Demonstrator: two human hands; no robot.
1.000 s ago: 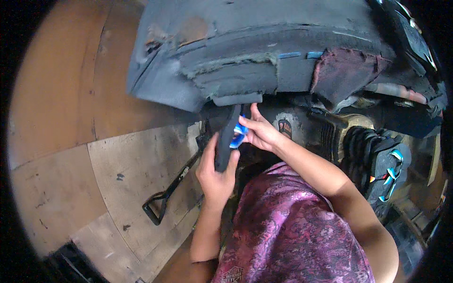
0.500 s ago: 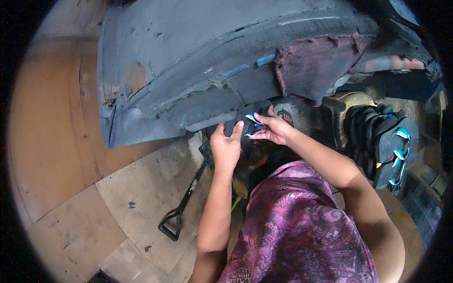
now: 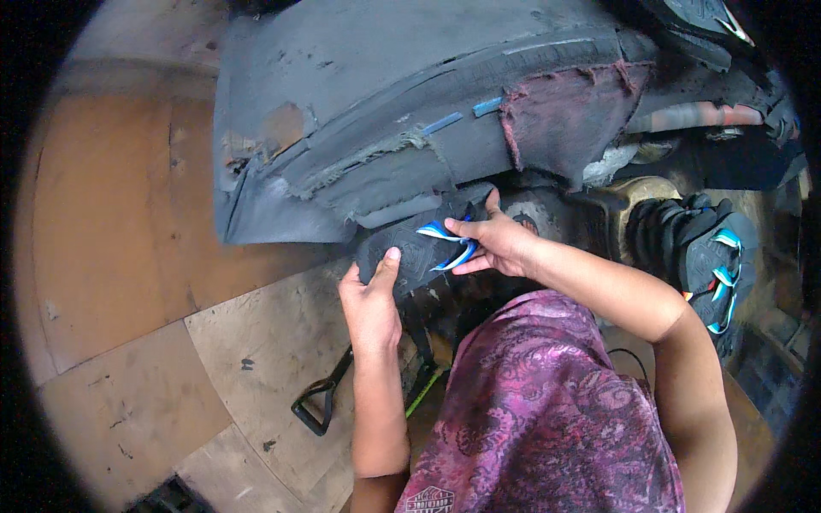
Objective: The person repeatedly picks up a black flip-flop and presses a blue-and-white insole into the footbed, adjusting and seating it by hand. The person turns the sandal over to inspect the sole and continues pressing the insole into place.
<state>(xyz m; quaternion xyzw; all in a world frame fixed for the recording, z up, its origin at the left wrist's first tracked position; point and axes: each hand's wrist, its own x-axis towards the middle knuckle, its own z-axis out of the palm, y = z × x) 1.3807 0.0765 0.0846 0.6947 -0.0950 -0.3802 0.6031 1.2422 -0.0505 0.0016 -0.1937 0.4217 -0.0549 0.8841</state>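
My left hand (image 3: 373, 301) grips the near edge of a black sandal sole (image 3: 409, 253), thumb on top. My right hand (image 3: 494, 242) pinches the sandal's blue-and-white strap (image 3: 446, 244) at the sole's upper side. The sole lies flat in front of me, held between both hands just below a large grey fabric sheet (image 3: 376, 128). My lap is covered by purple patterned cloth (image 3: 534, 410).
A stack of finished black sandals with blue straps (image 3: 714, 261) stands at the right. A black-handled tool (image 3: 321, 398) lies on the brown board floor (image 3: 128, 256) beside my left arm. A torn maroon cloth (image 3: 569, 120) hangs on the grey sheet.
The sole has been turned from upright to flat. My left hand has shifted from wrapping it to holding its near edge, and the right hand still works the strap. The view has swung rightward.
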